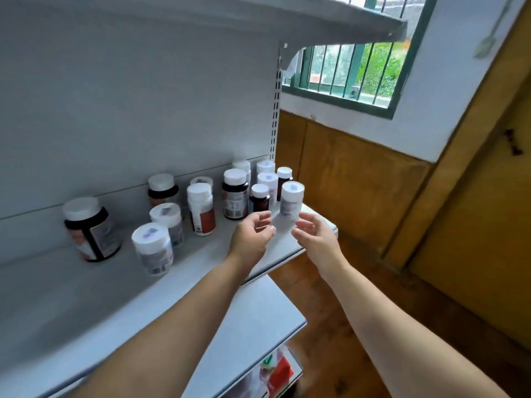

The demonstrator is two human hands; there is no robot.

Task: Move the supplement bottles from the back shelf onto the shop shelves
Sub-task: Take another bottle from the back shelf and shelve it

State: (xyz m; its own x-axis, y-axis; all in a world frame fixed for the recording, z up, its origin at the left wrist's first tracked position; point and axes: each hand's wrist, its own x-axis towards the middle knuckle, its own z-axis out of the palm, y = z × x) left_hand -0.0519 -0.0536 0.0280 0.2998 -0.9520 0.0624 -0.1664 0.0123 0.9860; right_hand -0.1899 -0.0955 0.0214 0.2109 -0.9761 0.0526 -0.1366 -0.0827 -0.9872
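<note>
Hands out in front of me, both over the grey shelf (86, 297) where the supplement bottles (235, 196) stand. My left hand (253, 234) is loosely open, palm turned inward, fingers gently curved, nothing in it. My right hand (314, 237) mirrors it, palm facing the left one, fingers relaxed and spread a little, nothing in it either. Between and just beyond the two hands sits the white bottle (291, 201) at the right front corner of the shelf, upright, with a bluish mark on its cap. Just left of it I see the small dark bottle (260, 199) with a white cap; my left fingertips sit right at its base, and I can't tell if they touch it. Behind these, more white-capped bottles crowd the back right corner against the slotted upright (275, 110). Further left there's a white bottle with a red label (201, 209), then two white bottles (152, 248) near the front edge, and well off to the left the big dark jar (89, 228). Everything is a bit soft with blur, so no labels are readable. Overhead is the upper shelf (258, 21), below is the lower shelf (258, 326), and under that red packets (280, 372). Off to the right I see a barred window (353, 70) above wood panelling (359, 182).
</note>
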